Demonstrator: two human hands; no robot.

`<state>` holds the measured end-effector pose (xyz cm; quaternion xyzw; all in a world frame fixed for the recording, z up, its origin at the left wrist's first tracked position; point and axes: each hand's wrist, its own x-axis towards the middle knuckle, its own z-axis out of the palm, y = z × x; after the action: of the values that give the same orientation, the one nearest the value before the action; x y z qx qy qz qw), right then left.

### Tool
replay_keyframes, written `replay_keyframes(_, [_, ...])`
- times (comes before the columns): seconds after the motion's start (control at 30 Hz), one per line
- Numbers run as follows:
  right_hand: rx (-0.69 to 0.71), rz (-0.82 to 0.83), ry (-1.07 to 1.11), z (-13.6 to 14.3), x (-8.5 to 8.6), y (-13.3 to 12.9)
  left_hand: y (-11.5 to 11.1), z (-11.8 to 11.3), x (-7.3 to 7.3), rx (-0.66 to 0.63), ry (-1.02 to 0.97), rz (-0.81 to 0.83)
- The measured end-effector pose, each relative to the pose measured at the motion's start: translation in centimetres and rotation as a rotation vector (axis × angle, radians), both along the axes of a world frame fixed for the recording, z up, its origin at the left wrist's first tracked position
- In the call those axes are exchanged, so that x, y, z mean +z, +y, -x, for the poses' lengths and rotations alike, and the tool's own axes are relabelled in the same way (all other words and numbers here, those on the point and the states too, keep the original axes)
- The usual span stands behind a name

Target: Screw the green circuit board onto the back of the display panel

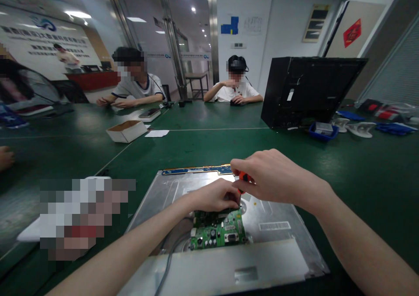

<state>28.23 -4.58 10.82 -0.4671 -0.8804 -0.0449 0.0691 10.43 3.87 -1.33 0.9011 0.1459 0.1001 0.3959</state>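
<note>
My right hand (273,176) is closed around the red and black handle of a screwdriver (244,178). Its shaft points down at the upper right corner of a green circuit board (218,234). On the board's upper part rests my left hand (214,195), its fingers curled together close to the screwdriver's tip; what they pinch, if anything, is hidden. The board lies on the silver metal back of a display panel (275,215), flat on the table. A blue circuit strip (196,170) runs along the panel's far edge, and a grey cable (168,261) crosses its near left part.
A black monitor (310,91) stands at the back right, beside a blue tray (323,131). An open cardboard box (127,132) and white paper (157,133) lie at the back left. Two people (139,84) sit across the green table (209,145). A blurred-out item lies left of the panel.
</note>
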Motion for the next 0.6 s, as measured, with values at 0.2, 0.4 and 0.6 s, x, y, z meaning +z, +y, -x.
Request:
replay_keyframes(0.2, [0.029, 0.027, 0.002, 0.10, 0.40, -0.51, -0.04, 0.03, -0.14, 0.012, -0.007, -0.005])
replay_keyframes(0.4, [-0.008, 0.019, -0.019, 0.17, 0.17, -0.01, -0.03, 0.07, -0.14, 0.012, 0.007, -0.018])
replay_keyframes(0.6, [0.021, 0.032, 0.006, 0.06, 0.05, 0.05, 0.02, 0.07, -0.35, 0.019, 0.017, 0.000])
